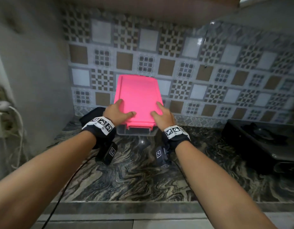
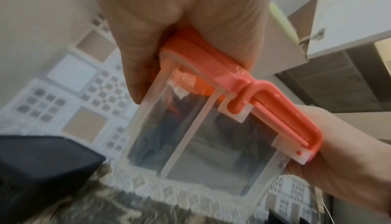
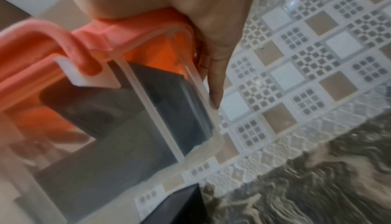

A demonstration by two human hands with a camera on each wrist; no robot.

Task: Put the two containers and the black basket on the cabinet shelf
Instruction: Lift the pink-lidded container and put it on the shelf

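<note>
A clear plastic container with a pink lid (image 1: 137,95) sits between my two hands, in front of the tiled wall and tilted over the marble counter (image 1: 134,176). My left hand (image 1: 121,109) grips its near left corner, thumb on the lid and fingers down the side (image 2: 135,80). My right hand (image 1: 159,111) grips the near right corner the same way, with fingers (image 3: 213,83) along the clear wall. The pink latch handle (image 2: 275,110) faces me. A black basket (image 1: 91,115) stands on the counter just left of the container, behind my left wrist. No second container is in view.
A wall cabinet's underside (image 1: 151,7) spans the top, and its open white door (image 2: 349,10) shows in the left wrist view. A dark stove (image 1: 262,141) stands on the counter at right. A side wall with white cables (image 1: 15,116) closes off the left.
</note>
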